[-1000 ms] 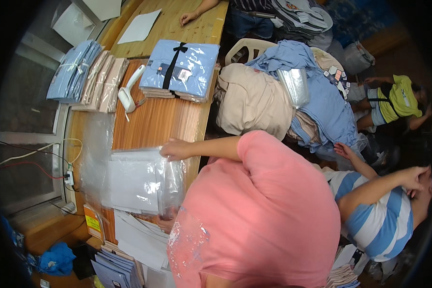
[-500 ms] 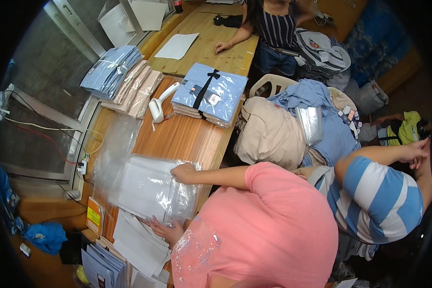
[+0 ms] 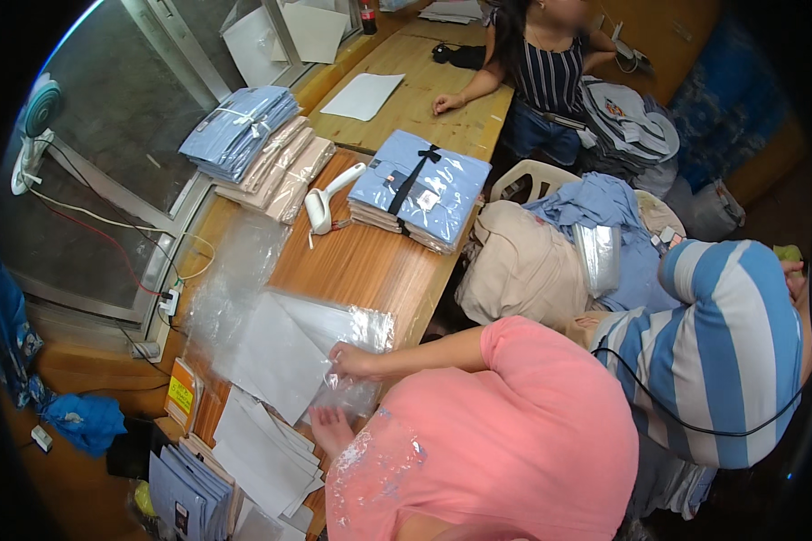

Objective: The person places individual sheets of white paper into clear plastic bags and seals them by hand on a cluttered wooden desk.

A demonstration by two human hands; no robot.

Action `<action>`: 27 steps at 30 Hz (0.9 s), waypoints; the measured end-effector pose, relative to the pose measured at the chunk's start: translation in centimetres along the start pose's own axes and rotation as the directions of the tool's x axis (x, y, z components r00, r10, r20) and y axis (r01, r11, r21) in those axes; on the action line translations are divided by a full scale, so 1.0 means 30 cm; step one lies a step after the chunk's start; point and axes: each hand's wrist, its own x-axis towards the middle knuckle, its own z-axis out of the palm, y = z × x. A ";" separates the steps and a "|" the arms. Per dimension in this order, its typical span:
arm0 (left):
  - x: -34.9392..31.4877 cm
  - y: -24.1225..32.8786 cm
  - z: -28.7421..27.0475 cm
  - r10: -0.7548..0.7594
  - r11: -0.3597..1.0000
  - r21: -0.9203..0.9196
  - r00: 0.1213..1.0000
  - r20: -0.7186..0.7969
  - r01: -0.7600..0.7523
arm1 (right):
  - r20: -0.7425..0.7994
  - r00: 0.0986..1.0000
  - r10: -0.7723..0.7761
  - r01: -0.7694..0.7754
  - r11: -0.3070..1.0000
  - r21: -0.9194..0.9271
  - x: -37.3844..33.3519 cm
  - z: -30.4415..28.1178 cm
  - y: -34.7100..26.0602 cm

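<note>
- Bag (image 3: 289, 352): clear plastic, lying flat on the table (image 3: 361, 266) near its front edge, with a white sheet inside.
- Right hand (image 3: 352, 362): at the bag's right edge, fingers closed in a pinch on the film.
- Left hand (image 3: 327, 426): just below the bag's lower corner, opened flat with fingers spread, palm down. Cannot tell whether it touches the bag or the sheets (image 3: 262, 451) under it.
- Handling, as judged: very light, limp, slippery and crinkly; stiffened only by the sheet inside. Likely to slide on the wood and cling to skin. Best taken at the open edge, pinched with both hands, not pressed in the middle.
- Below the bag: a fanned pile of white sheets.
- Left of and above the bag: loose film (image 3: 230, 270), crumpled.
- Above the bag: scanner (image 3: 327, 200), white; right of it a bundle (image 3: 419, 189) of blue packs tied with black ribbon.
- Hard to make out: which side of the bag is open, lost in glare; the bag's lower edge against the sheets.
- Hidden: left forearm, behind the pink shirt (image 3: 496, 442).
</note>
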 end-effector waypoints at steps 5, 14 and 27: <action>-0.012 0.011 -0.101 -0.027 0.999 0.032 0.966 -0.257 0.037 | 0.336 0.934 0.125 0.013 0.925 -0.380 0.001 0.007 0.043; 0.265 -0.109 -0.633 -0.095 0.993 0.047 0.979 -0.182 0.106 | 0.693 0.243 0.679 0.596 0.459 -0.659 0.003 0.057 -0.197; -0.065 -0.099 -0.347 0.015 0.782 -0.598 0.965 -0.262 -0.175 | 0.484 0.848 -0.213 0.446 -0.205 -0.871 0.364 0.051 -0.206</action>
